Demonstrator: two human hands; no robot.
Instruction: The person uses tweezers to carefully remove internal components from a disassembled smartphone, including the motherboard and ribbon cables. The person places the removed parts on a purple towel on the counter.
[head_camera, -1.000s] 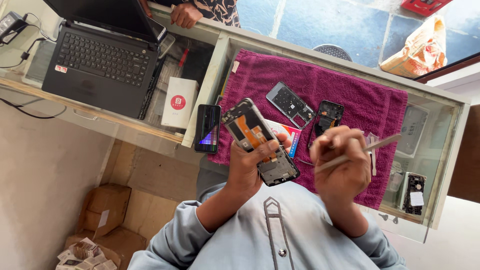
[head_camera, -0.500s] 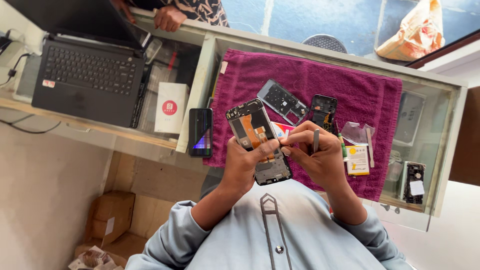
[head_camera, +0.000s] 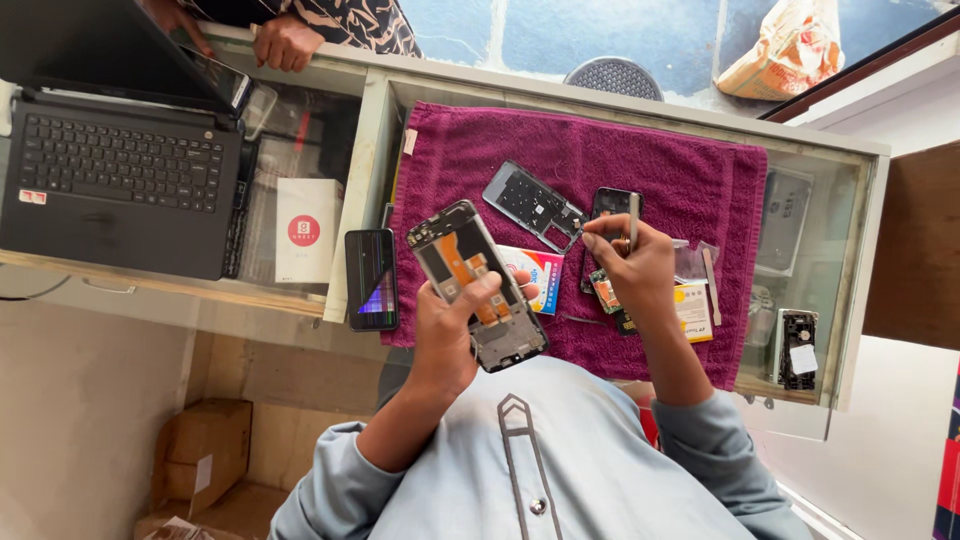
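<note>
Head view, looking down at a glass-topped counter (head_camera: 860, 200) with a magenta towel (head_camera: 480, 150) spread on it, likely there to cushion loose parts and stop them sliding.

Left hand (head_camera: 450, 335) is wrapped around an opened phone frame (head_camera: 478, 285), inner side up, orange flex and bare chassis exposed. Thumb lies across the middle, fingers closed under the far edge. Frame is held up off the towel, tilted toward the face, presumably so the internals can be seen up close.

Right hand (head_camera: 635, 270) has its fingers pinched shut on a thin metal tool (head_camera: 633, 212), looks like tweezers or a small driver, can't tell which. The tool points away from the body, over a dark phone part (head_camera: 608, 203) lying on the towel. A small green circuit board (head_camera: 603, 292) sits just under the hand; whether the hand touches it is unclear.

Also on the towel: a grey mid-frame plate (head_camera: 535, 206) between the two hands, a small printed packet (head_camera: 540, 275) partly behind the held frame, and a yellow packet (head_camera: 692, 310) near the right wrist.

Off the towel: a phone with a cracked, streaked screen (head_camera: 372, 279) at the counter edge, a white box (head_camera: 303, 230), and a black laptop (head_camera: 115, 180). Another person's hand (head_camera: 285, 42) rests on the far side.
</note>
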